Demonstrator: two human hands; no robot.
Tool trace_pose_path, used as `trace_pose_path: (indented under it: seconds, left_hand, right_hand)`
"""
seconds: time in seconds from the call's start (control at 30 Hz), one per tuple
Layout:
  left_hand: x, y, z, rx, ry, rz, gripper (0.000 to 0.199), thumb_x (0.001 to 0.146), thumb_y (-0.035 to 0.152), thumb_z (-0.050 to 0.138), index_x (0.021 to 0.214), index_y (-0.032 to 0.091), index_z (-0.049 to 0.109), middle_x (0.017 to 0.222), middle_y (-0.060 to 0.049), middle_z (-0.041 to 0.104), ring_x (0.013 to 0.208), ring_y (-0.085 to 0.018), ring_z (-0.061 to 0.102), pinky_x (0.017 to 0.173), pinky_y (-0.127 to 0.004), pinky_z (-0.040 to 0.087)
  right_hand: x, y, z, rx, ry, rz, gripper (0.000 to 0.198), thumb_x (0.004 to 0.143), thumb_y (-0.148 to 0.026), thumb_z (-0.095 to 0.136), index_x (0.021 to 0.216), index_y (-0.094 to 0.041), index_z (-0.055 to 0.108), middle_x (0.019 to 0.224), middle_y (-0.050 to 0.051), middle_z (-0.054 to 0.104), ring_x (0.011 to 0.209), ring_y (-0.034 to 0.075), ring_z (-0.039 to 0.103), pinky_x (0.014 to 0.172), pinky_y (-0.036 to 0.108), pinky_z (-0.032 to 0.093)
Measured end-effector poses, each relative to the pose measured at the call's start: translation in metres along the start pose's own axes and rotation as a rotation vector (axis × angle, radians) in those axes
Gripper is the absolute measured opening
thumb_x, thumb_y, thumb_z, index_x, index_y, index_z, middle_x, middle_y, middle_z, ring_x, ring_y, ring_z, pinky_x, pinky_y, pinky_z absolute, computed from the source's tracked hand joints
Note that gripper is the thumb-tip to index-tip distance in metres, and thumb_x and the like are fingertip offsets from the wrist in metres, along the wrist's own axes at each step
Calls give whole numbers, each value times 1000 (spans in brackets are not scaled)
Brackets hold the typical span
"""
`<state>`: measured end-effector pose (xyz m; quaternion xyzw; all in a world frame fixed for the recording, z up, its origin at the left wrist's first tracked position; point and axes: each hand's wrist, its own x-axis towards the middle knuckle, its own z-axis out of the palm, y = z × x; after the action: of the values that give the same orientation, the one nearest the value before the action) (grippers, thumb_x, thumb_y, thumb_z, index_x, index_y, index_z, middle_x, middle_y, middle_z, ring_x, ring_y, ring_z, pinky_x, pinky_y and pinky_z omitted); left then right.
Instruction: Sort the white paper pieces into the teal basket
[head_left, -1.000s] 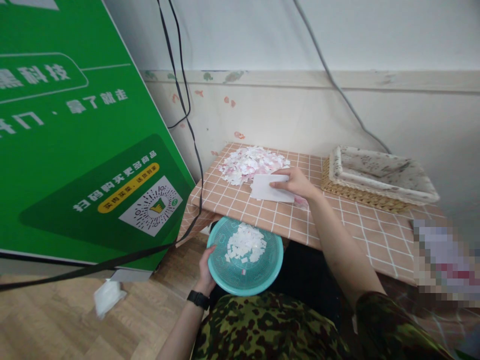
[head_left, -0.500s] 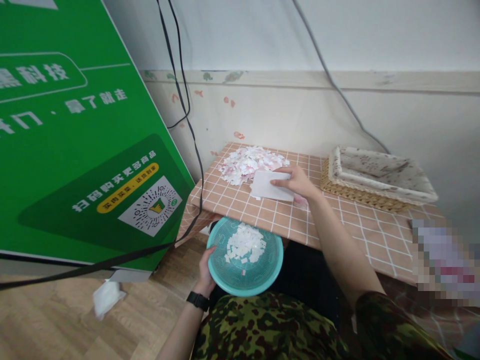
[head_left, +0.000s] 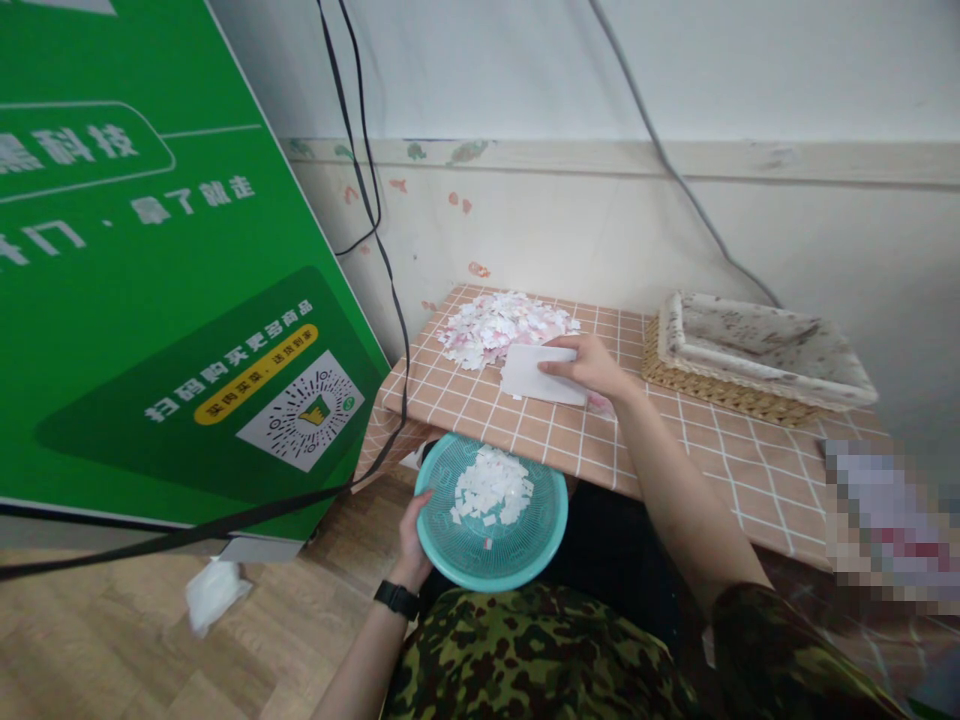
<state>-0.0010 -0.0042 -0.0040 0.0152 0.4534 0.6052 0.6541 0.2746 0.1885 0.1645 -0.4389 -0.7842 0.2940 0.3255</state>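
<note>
My left hand grips the left rim of a teal plastic basket held over my lap, below the table's front edge. White paper scraps lie in the basket, with one small reddish piece apart from them. My right hand is closed on the right part of a flat white sheet that looks like paper or card, just above the tabletop. Touching or close behind the sheet is a heap of torn white and pinkish paper. A pink piece shows under my right wrist.
A checked brown cloth covers the table. A cloth-lined wicker basket stands at the right, with a blurred-out item nearer me. A green sign fills the left; a black strap hangs across it. A white bag lies on the floor.
Almost nothing differs. My right hand has shifted very slightly on the white sheet; the teal basket and my left hand stay in place.
</note>
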Motion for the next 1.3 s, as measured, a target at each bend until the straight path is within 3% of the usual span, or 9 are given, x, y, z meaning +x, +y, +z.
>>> trace_pose_path:
  seconds: [0.37,0.53,0.73,0.9,1.17,1.3]
  left_hand:
    - [0,0,1,2,-8,5,19,67,25,65,79,12,71,71,-9,73,66,-23,66,66,-35,52]
    - [-1,0,1,2,20,9,18,67,25,64,77,12,71,69,-8,72,62,-22,66,64,-33,52]
    - [2,-1,-2,0,1,-10,21,67,26,64,79,11,71,72,-9,73,63,-22,66,65,-34,52]
    - [4,-1,-6,13,19,1,18,66,26,65,75,11,71,67,-8,72,58,-20,64,61,-32,51]
    - [5,-1,-7,14,11,17,17,64,26,66,73,12,70,65,-6,71,55,-19,63,59,-32,51]
    - [6,-2,-8,5,6,11,17,65,26,66,73,12,71,66,-6,72,58,-20,64,61,-32,52]
  right_hand:
    - [-1,-3,1,49,-42,-21,27,72,-35,63,93,-19,69,86,4,69,73,19,61,63,31,48]
    - [-1,2,-15,-12,121,8,28,68,-36,67,88,-17,70,87,5,69,77,21,61,67,33,48]
    - [-1,5,-16,15,17,64,29,67,-34,68,90,-17,70,84,5,70,71,20,61,62,32,48]
    - [2,8,-13,-16,146,38,29,67,-35,67,90,-17,70,85,5,69,72,20,61,65,32,48]
    - [3,9,-9,-63,105,20,29,69,-33,65,94,-17,70,89,6,69,75,20,61,68,33,47]
    - [3,12,-14,-128,171,44,31,67,-34,66,92,-16,71,86,6,69,72,20,61,63,32,46]
